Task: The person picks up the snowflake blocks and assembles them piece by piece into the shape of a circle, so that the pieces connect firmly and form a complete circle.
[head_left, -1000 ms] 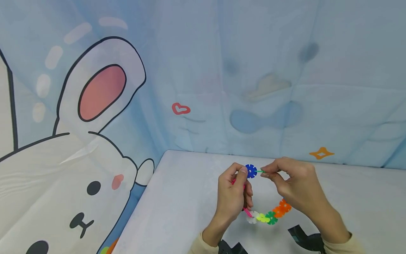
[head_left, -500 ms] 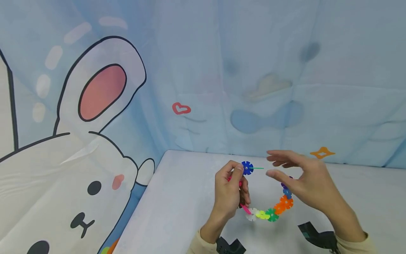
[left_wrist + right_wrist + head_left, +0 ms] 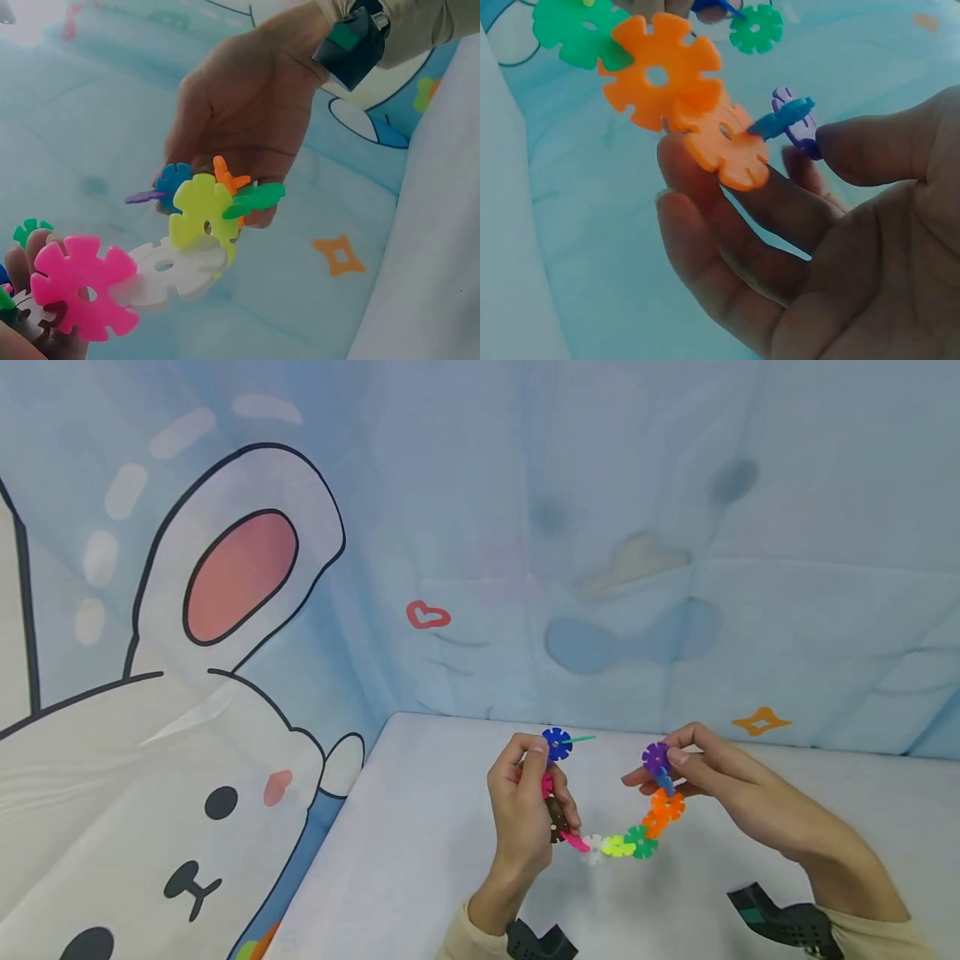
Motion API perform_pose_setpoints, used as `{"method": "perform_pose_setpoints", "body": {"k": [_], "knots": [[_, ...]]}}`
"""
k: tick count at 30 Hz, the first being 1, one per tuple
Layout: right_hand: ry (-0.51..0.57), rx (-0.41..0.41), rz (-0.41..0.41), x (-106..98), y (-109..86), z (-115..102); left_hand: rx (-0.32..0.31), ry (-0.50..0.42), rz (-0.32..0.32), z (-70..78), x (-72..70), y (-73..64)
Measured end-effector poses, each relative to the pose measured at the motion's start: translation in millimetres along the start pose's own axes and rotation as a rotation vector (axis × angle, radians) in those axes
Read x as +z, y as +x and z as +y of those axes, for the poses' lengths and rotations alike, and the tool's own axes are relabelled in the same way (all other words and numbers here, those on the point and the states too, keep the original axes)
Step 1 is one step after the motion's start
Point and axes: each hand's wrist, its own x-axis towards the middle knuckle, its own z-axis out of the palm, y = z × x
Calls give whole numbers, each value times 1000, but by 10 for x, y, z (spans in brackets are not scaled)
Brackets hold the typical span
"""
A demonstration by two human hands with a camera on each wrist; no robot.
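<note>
A curved chain of interlocking plastic snowflake discs hangs between the two hands above the table. My left hand pinches its left end, near a dark blue disc that has a green disc slotted edge-on into it. Pink and brown discs lie against the left fingers, partly hidden. White, yellow, green and orange discs follow. My right hand pinches the purple disc at the right end, beside a light blue disc. A gap separates the purple disc from the slotted green one.
The white table extends under both hands. Behind it hangs a blue printed cloth, with a large rabbit drawing on the left. Black straps sit around the wrists.
My right hand let go of the green disc, drew back right, and now grips the purple end disc, raising that side of the chain. The left hand shifted slightly left and up.
</note>
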Motion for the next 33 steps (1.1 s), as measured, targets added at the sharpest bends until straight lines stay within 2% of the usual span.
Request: {"method": "perform_pose_setpoints", "body": {"k": [5,11,17,21,27,33], "knots": [[60,-72,16,104,11,-118,45,5,-56,41,-9,-7],[78,-204,76,165,-63,-274,156,68,-181,151,-12,-60],[163,-300,93,231,-135,-382,262,42,-251,223,10,-109],[186,-333,116,262,-154,-433,320,50,-260,240,26,-132],[228,-367,123,287,-163,-505,369,84,-252,249,48,-152],[275,-403,179,399,-163,-621,422,90,-220,239,98,-180]]}}
